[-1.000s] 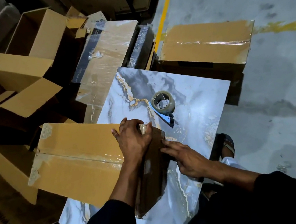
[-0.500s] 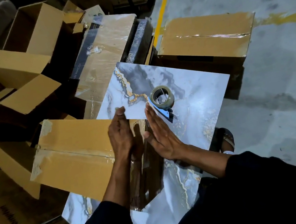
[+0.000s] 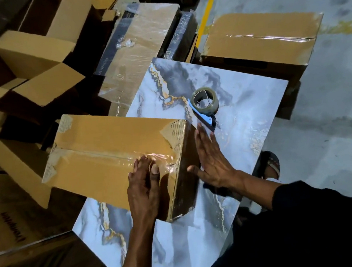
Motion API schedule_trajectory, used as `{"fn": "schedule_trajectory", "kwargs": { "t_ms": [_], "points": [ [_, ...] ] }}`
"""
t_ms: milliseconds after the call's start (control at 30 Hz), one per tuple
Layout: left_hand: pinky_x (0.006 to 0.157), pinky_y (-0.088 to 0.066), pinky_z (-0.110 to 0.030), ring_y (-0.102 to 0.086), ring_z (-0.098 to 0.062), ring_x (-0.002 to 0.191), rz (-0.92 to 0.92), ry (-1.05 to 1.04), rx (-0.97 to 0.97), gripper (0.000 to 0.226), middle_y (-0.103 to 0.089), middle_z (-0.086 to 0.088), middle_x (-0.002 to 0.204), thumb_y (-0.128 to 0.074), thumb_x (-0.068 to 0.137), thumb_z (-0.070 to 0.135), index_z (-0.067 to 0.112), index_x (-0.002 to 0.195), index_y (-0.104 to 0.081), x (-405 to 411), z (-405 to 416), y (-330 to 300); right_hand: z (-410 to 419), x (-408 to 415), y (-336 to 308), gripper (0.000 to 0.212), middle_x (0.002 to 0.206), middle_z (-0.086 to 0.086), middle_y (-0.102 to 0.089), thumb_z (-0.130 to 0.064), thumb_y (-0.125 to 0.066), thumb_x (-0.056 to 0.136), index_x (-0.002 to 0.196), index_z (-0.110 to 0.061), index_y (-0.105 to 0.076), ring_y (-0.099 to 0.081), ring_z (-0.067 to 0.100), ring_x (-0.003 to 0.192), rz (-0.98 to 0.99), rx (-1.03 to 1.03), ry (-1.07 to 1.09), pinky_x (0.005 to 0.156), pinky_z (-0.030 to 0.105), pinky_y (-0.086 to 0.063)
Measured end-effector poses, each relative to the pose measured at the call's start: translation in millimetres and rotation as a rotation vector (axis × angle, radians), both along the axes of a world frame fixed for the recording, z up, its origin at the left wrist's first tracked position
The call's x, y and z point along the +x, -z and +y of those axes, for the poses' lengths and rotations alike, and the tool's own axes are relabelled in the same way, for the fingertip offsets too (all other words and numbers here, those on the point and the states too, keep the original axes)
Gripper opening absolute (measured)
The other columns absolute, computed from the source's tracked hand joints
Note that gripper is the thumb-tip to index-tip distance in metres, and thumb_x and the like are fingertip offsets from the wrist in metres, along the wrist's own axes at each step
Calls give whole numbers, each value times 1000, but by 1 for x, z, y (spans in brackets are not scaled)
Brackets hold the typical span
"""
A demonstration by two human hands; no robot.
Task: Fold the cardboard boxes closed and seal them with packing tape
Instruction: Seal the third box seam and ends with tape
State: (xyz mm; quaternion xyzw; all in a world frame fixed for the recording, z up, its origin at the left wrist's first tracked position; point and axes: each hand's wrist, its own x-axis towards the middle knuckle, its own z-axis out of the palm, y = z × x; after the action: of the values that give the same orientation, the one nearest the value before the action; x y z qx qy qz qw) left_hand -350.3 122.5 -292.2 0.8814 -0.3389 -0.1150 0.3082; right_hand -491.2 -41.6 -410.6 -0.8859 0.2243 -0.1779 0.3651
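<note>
Open cartons (image 3: 22, 69) lie heaped at the far left. The taped cardboard box (image 3: 107, 153) rests on a marbled slab (image 3: 246, 130). The left hand (image 3: 143, 184) lies flat on its top, fingers straight, pressing the clear tape seam. The right hand (image 3: 211, 160) presses flat against the box's end face, fingers extended. Just beyond sits the tape dispenser (image 3: 206, 106); further right, another sealed box (image 3: 262, 37).

I see a marble-patterned slab (image 3: 255, 112) serving as the work surface, lying over the grey concrete floor (image 3: 333, 127). On it, a taped cardboard box (image 3: 99, 154) overhangs the left edge, and a roll of packing tape (image 3: 205, 103) in a blue dispenser stands nearer the far edge.
</note>
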Motion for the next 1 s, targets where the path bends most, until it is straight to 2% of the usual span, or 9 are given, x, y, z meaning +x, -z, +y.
{"fn": "schedule_trajectory", "kwargs": {
  "t_ms": [100, 267, 400, 500, 600, 700, 800, 867, 1000],
  "points": [
    [129, -23, -47, -36, -5, 152, -37, 76, -1, 41, -54, 6, 155, -53, 106, 41, 20, 138, -68, -10, 32, 9, 19, 15, -23, 105, 168, 23, 13, -72, -32, 97, 159, 5, 4, 5, 40, 158, -230, -239, -136, 125, 64, -4],
    [130, -19, -50, -32, -14, 156, -60, 195, -12, 47, -46, 3, 162, -54, 106, 38, 15, 146, -61, -19, 62, 14, 9, 4, 22, 107, 170, 12, 20, -74, -44, 96, 162, -17, 18, 4, 30, 159, -111, -563, -212, 117, 71, -24],
    [129, -17, -57, -28, -21, 158, 10, 307, -31, 53, -39, 2, 166, -63, 101, 31, 17, 152, -55, -13, 75, 7, -5, -16, 21, 124, 169, 21, 2, -79, -58, 87, 163, -12, 15, -13, 39, 157, -33, -562, -169, 116, 72, -23],
    [129, -12, -59, -20, -26, 161, 28, 445, 6, 66, -30, -1, 171, -62, 93, 28, 16, 156, -48, -7, 83, -1, 10, -8, -12, 124, 170, 14, 15, -84, -51, 86, 163, -11, 14, -7, 35, 158, -191, -542, -219, 122, 70, -12],
    [129, -8, -61, -8, -27, 163, -18, 548, 139, 91, -15, 0, 175, -72, 81, 25, 21, 164, -34, -2, 85, -6, 31, 14, -33, 116, 172, 11, 12, -82, -48, 87, 164, -14, 7, -4, 31, 159, -267, -574, -342, 123, 66, -11],
    [128, -12, -63, 0, -24, 163, -137, 608, 282, 110, -2, 2, 177, -83, 79, 40, 26, 168, -19, 3, 85, -3, 28, 19, -26, 102, 171, 12, -12, -71, -58, 92, 163, -13, -14, -16, 32, 158, -181, -705, -383, 123, 65, -17],
    [130, -11, -56, 1, -20, 163, -203, 587, 319, 118, -1, 5, 177, -83, 78, 58, 29, 168, -14, 2, 84, 1, 10, 12, -20, 78, 171, 11, -20, -31, -63, 102, 164, -20, -17, -16, 30, 158, -131, -845, -424, 126, 59, -17],
    [130, -11, -54, -1, -18, 163, -230, 559, 313, 120, -3, 4, 176, -83, 76, 64, 30, 168, -14, -2, 82, 3, 4, 10, -21, 77, 170, 11, -23, -13, -61, 101, 164, -23, -17, -17, 30, 158, -138, -905, -444, 126, 56, -17],
    [131, -7, -48, -4, -14, 162, -198, 490, 275, 116, -10, 6, 175, -77, 76, 75, 32, 167, -20, -6, 80, 4, 6, 11, -25, 96, 170, 13, -23, -17, -67, 86, 164, -22, -13, -15, 33, 159, -113, -884, -477, 125, 60, -16]
  ]
}}
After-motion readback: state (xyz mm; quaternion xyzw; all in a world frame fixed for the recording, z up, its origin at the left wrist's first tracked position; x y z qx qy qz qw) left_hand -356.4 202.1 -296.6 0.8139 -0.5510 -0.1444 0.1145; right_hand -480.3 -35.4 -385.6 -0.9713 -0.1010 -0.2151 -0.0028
